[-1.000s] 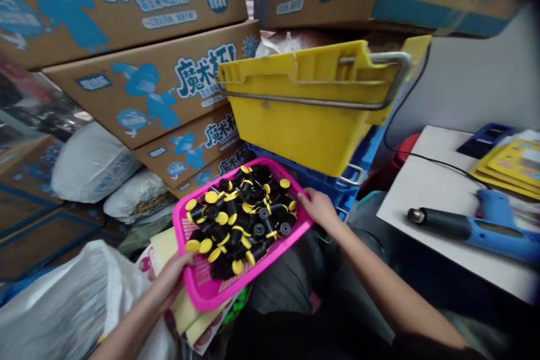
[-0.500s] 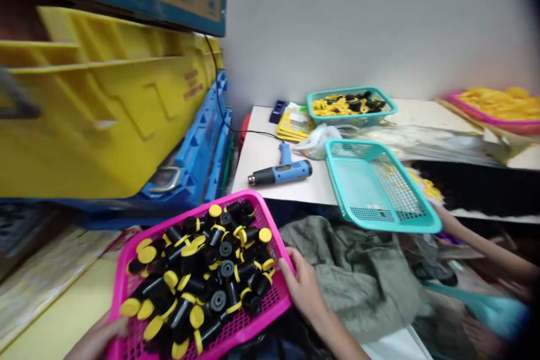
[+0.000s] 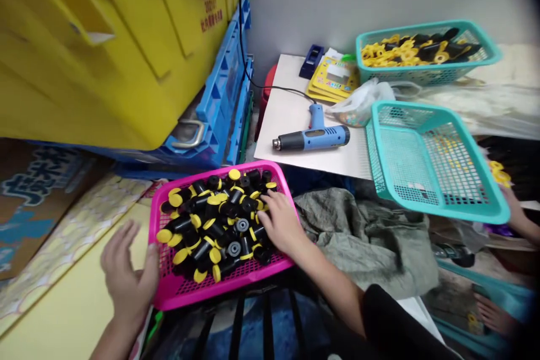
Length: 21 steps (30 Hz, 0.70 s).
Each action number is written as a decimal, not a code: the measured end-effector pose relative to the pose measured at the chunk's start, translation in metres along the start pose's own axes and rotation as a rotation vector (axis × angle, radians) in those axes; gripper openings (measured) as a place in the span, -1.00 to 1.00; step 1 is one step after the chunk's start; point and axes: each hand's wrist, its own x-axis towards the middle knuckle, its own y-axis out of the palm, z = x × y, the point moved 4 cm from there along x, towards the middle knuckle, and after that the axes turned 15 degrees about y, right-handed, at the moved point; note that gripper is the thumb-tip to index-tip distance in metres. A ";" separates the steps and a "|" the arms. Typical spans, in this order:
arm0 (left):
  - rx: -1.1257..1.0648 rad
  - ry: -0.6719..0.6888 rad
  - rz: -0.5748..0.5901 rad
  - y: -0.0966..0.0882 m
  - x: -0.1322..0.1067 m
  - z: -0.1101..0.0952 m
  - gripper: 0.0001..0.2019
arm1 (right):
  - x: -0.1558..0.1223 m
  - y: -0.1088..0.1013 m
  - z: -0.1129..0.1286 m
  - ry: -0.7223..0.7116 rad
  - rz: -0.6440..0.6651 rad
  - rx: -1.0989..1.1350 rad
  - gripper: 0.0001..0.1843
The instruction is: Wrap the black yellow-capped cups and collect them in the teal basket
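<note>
A pink mesh basket (image 3: pixel 185 289) sits low in front of me, filled with several black cylinders with yellow caps (image 3: pixel 215 219). My right hand (image 3: pixel 282 223) lies inside the basket on its right side, fingers bent down among the cylinders; what they hold, if anything, is hidden. My left hand (image 3: pixel 125 275) is at the basket's left rim, fingers spread, its thumb side touching the rim.
An empty teal basket (image 3: pixel 439 202) is held tilted by another person's hand (image 3: pixel 512 205) at the right. A blue heat gun (image 3: pixel 312 136) lies on a white board (image 3: pixel 287 118). A second teal basket (image 3: pixel 426 72) holds yellow and black parts. Yellow crates (image 3: pixel 105 50) and blue crates (image 3: pixel 223 101) stand at left.
The view swung right and down. The pink basket has come to rest; my left hand let go and opened, and my right hand moved from the rim in among the cylinders.
</note>
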 end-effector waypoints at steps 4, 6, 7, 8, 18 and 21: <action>-0.201 0.553 0.272 0.029 0.045 -0.063 -0.59 | -0.010 0.044 0.036 0.087 0.088 -0.158 -0.41; -0.189 0.646 0.452 0.051 0.054 -0.079 -0.61 | -0.025 0.056 0.043 0.010 0.107 -0.143 -0.36; -0.165 0.657 0.507 0.059 0.054 -0.081 -0.61 | -0.034 0.057 0.043 -0.034 0.119 -0.121 -0.32; -0.143 0.657 0.533 0.064 0.052 -0.079 -0.62 | -0.043 0.056 0.043 -0.085 0.142 -0.091 -0.29; -0.212 0.602 0.153 0.043 -0.002 -0.033 -0.82 | -0.107 -0.012 0.021 -0.321 -0.149 -0.161 -0.63; -0.132 0.572 0.034 0.040 -0.016 -0.036 -0.73 | -0.102 0.004 0.015 -0.312 -0.018 -0.408 -0.43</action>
